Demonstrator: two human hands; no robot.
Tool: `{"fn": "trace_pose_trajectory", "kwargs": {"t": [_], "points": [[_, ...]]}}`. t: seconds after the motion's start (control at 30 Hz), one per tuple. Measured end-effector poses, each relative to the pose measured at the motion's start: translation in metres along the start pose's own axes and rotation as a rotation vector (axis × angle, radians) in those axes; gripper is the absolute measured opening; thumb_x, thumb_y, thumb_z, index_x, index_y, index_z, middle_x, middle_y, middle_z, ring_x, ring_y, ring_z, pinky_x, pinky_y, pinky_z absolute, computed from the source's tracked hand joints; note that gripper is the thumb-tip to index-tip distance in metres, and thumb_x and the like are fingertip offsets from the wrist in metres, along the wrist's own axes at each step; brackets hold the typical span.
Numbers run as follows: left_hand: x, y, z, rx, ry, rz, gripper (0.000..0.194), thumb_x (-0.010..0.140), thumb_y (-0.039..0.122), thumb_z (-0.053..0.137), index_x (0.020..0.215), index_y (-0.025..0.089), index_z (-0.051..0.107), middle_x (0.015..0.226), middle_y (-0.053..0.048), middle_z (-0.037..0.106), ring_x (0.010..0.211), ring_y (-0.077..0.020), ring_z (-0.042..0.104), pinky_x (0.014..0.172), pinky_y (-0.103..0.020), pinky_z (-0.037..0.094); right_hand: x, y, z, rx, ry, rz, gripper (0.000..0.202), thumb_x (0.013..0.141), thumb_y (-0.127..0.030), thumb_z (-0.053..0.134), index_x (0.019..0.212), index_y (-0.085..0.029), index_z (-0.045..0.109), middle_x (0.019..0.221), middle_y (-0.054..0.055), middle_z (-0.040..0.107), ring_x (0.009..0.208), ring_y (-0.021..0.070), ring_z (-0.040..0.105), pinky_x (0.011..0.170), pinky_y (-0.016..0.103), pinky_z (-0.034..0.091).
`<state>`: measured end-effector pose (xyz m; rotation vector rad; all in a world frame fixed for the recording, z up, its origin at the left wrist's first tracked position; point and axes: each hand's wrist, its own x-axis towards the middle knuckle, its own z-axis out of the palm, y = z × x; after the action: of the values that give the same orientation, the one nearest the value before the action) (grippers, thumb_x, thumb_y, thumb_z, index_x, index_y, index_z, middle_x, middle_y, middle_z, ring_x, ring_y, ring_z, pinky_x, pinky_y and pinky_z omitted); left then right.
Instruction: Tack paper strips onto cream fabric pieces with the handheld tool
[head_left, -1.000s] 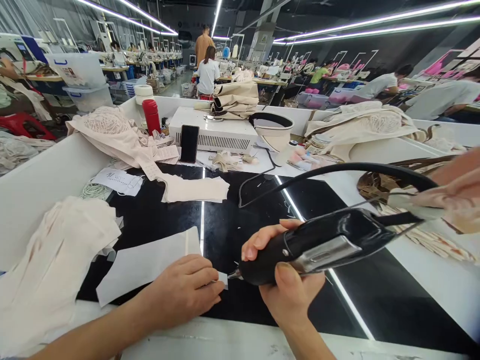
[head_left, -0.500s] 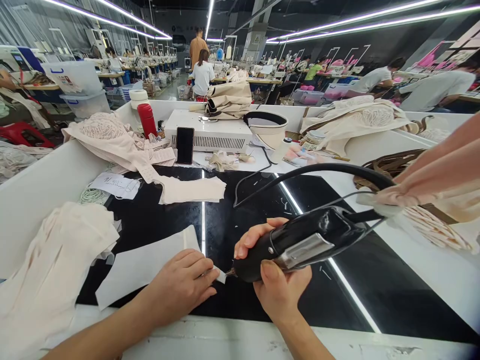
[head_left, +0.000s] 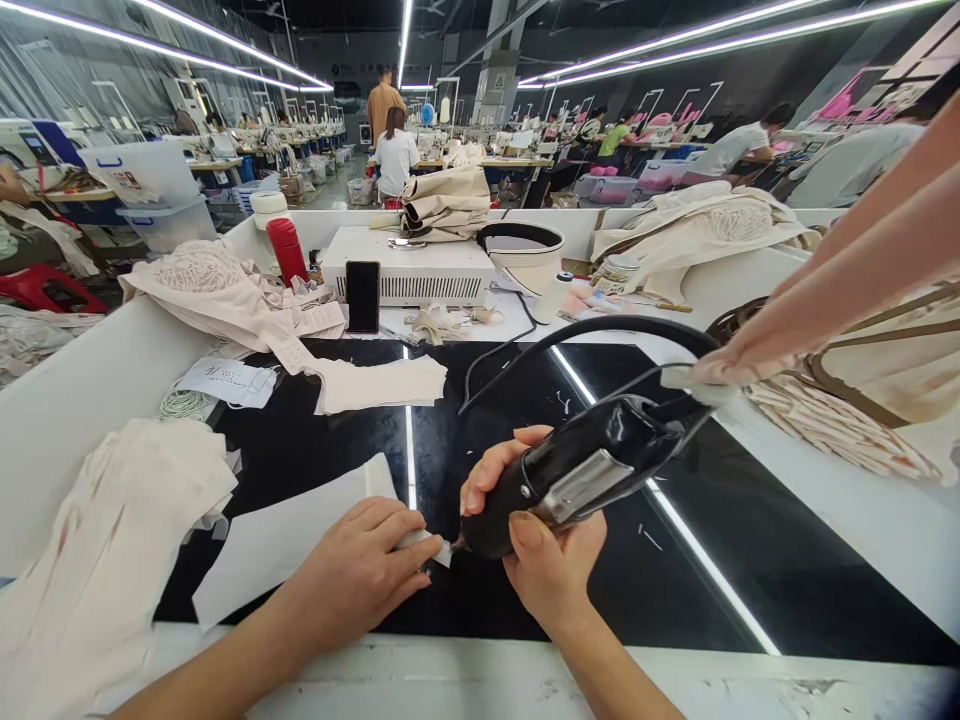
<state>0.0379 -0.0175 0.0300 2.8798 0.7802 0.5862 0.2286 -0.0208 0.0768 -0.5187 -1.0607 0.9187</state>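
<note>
Pinning a small white piece of fabric (head_left: 431,548) to the black tabletop (head_left: 330,450), the left hand (head_left: 360,575) lies flat with its fingers pressed together over the cloth, only the piece's right corner showing past the fingertips. The right hand (head_left: 544,545) is wrapped around a black handheld cutter (head_left: 577,475), thumb on the near side and fingers curled over the top, the metal tip touching that exposed corner. Doing this well looks to depend on keeping the left fingertips just clear of the tip while holding the cloth taut and flat against the table, and on guiding the tool with a low, steady wrist so the point follows the edge rather than digging in. The thick black cord (head_left: 600,335) arches up behind the tool and passes near a co-worker's arm (head_left: 840,290) reaching in from the right, so some slack there would help. A larger white sheet (head_left: 285,530) lies just beside the left hand, and a beige pile (head_left: 97,540) sits further left.
</note>
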Motion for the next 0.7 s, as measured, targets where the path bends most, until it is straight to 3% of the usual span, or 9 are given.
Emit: {"fn": "trace_pose_trajectory", "kwargs": {"t": [0.7], "points": [[-0.0049, -0.0006, -0.0004, -0.012, -0.009, 0.028, 0.026, 0.102, 0.021, 0.058, 0.129, 0.020, 0.060, 0.122, -0.011, 0.062, 0.104, -0.0284, 0.061, 0.088, -0.045, 0.059, -0.0011, -0.0043, 0.0014, 0.023, 0.007, 0.012, 0.038, 0.087, -0.038, 0.082, 0.118, -0.029, 0.062, 0.084, -0.002, 0.068, 0.063, 0.0118, 0.062, 0.052, 0.024, 0.052]]}}
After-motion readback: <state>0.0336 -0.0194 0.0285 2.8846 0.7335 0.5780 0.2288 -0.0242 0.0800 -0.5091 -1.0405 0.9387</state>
